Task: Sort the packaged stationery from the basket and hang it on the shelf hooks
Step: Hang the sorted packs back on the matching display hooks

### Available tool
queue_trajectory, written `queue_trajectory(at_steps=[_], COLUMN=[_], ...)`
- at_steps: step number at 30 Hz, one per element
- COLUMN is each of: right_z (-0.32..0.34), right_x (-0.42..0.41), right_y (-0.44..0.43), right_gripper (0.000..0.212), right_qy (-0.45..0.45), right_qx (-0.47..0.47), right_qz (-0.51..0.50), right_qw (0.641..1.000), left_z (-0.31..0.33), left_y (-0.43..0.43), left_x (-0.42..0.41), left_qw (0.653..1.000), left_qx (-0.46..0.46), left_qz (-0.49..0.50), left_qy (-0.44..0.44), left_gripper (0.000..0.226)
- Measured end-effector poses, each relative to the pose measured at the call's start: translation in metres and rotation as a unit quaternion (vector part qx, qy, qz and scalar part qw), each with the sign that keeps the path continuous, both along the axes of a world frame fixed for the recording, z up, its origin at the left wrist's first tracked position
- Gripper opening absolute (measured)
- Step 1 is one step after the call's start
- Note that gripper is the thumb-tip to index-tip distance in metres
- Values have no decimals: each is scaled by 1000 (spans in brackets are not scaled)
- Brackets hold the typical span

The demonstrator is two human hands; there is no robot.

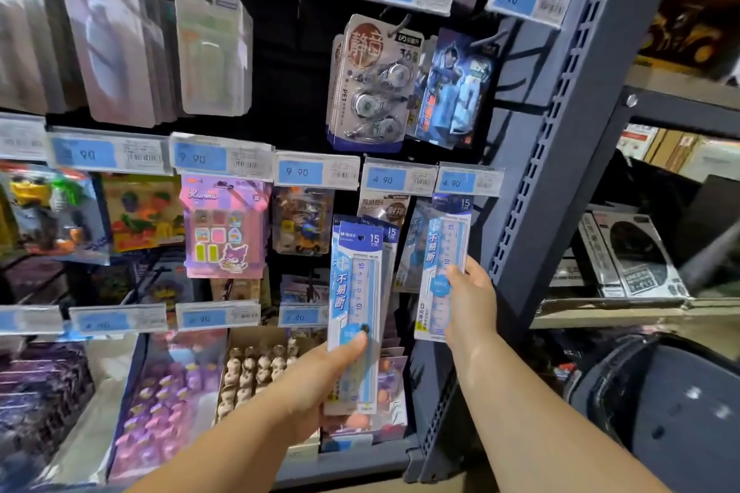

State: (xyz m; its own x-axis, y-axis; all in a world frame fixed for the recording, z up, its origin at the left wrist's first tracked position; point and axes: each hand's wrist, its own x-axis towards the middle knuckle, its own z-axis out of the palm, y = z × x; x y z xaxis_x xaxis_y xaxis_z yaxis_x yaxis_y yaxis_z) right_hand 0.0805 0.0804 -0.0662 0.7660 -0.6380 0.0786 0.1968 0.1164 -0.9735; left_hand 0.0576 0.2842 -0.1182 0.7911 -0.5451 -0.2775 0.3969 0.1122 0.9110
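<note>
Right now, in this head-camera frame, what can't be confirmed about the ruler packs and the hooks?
- Right-hand ruler pack: its top sits behind the 4.90 price tag, so hook engagement is hidden.
- Left hand holds a stack of ruler packs; the count is hidden by overlap.
- Basket: outside the frame.
- Upper-left packages: too blurred to identify.

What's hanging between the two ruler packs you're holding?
In the head view, a brown-topped pack hangs under a 4.90 tag, between the left hand's ruler pack and the right hand's ruler pack, partly hidden behind them.
</note>
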Motion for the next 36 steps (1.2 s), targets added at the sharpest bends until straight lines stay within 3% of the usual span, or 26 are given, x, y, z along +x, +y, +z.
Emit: queue_trajectory(at_steps=[9, 12, 16, 18, 20, 23, 25, 27, 33, 36], right_z=[-4, -3, 2, 7, 13, 17, 16, 13, 9, 11], right_x=[24, 27, 24, 14, 3, -12, -17, -19, -23, -26], right_y=[-7, -7, -3, 7, 20, 33, 36, 36, 36, 37], right_gripper=[31, 26, 39, 28, 12, 27, 28, 21, 33, 29], right_qy=[41, 58, 74, 67, 48, 8, -4, -6, 45, 55], right_qx=[-49, -89, -144, -184, -232, -280, -303, -314, -304, -316], right_qz=[-43, -81, -153, -161, -100, 86, 158, 178, 213, 226], right_qw=[997, 991, 975, 967, 966, 956, 940, 932, 927, 920], left_z=[-3, -6, -13, -10, -11, -7, -6, -9, -1, 6], left_y=[-9, -14, -17, -18, -17, -15, -15, -15, -15, -15], left_x=[12, 10, 5, 1, 0, -6, -8, -9, -16, -20], left_qw=[1000, 999, 998, 999, 999, 1000, 999, 999, 999, 998], left_qx=[30, 39, 52, 37, 36, 8, 19, 21, 6, 16], left_qz=[7, 7, 11, 20, 10, 4, 25, 31, 22, 25], left_qy=[4, 9, 14, 17, 28, 10, 3, -8, -47, -50], left_gripper=[76, 63, 104, 105, 102, 62, 72, 90, 63, 60])
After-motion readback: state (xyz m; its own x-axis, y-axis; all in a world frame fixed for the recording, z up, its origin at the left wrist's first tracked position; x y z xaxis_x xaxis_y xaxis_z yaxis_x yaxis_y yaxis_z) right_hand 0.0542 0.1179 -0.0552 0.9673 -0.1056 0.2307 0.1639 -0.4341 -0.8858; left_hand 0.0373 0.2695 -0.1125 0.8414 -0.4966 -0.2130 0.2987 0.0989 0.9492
